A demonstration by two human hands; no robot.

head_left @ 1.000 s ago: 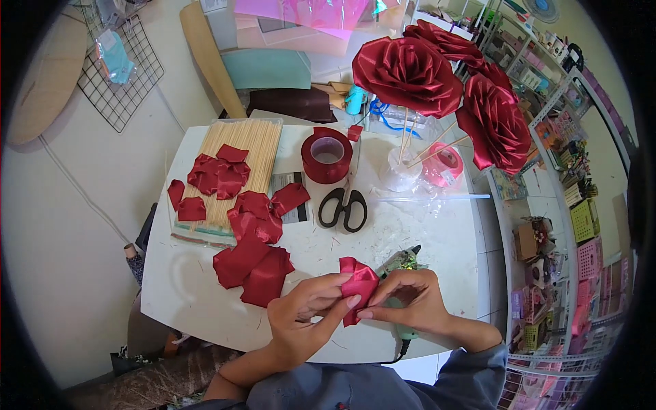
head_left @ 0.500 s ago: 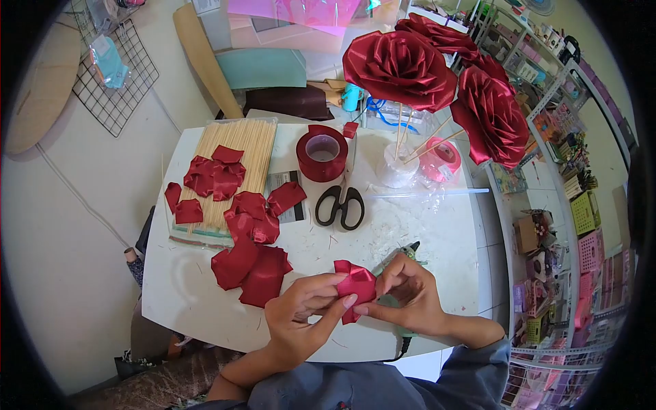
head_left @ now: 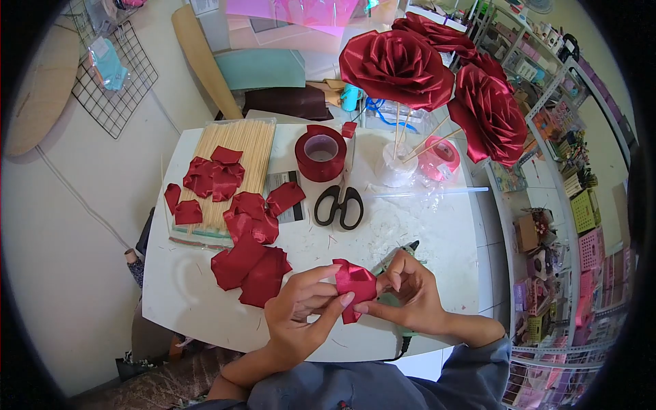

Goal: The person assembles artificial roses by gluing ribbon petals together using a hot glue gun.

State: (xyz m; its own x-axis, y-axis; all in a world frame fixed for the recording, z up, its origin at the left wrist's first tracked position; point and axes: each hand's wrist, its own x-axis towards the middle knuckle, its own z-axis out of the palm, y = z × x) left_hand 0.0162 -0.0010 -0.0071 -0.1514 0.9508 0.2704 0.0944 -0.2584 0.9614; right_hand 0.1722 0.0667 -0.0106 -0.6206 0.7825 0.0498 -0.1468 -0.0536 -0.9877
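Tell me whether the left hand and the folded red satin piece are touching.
Touching. The head view shows the left hand holding the red satin piece along its left side, with fingers visibly overlapping the fabric.

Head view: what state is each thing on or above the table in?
Ribbon piece: folded, gripped by left hand, right hand at its edge
Scissors: lying flat, handles apart
Glue gun: lying down, partly hidden; power unclear
Red ribbon roll: lying on its side
Loose pieces: cut, overlapping
Roses: formed, petals spread
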